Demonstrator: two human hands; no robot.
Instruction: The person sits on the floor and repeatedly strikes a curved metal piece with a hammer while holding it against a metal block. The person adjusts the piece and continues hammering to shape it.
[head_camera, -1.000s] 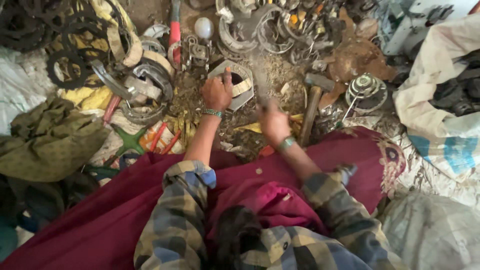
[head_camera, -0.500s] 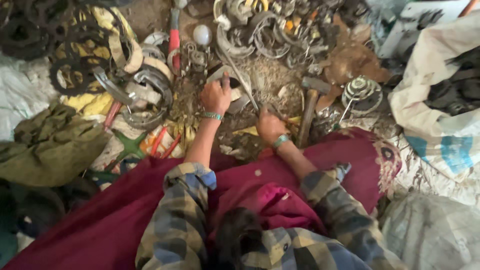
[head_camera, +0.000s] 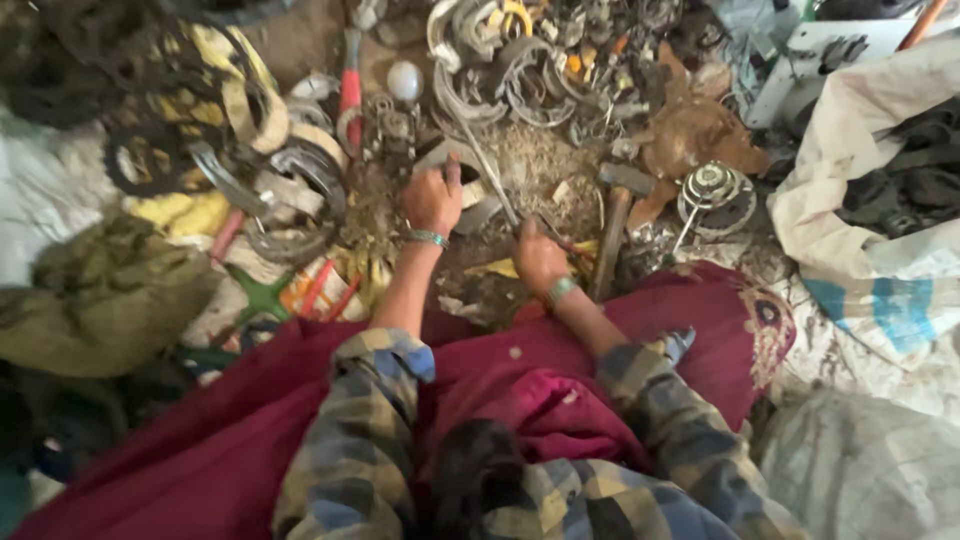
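Left hand (head_camera: 432, 198) presses down on a curved metal shoe (head_camera: 470, 200), fingers spread flat, apparently to steady it. Right hand (head_camera: 540, 258), just left of the hammer (head_camera: 612, 235) lying on the floor, has its grip pressed around a thin metal rod (head_camera: 490, 170) angled onto the shoe, seemingly for prying.

Scrap workshop; metal parts (head_camera: 520, 60), hammer (head_camera: 615, 215)

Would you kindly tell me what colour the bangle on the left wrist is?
The bangle is green or teal, seen best in the head view, just below the left hand.
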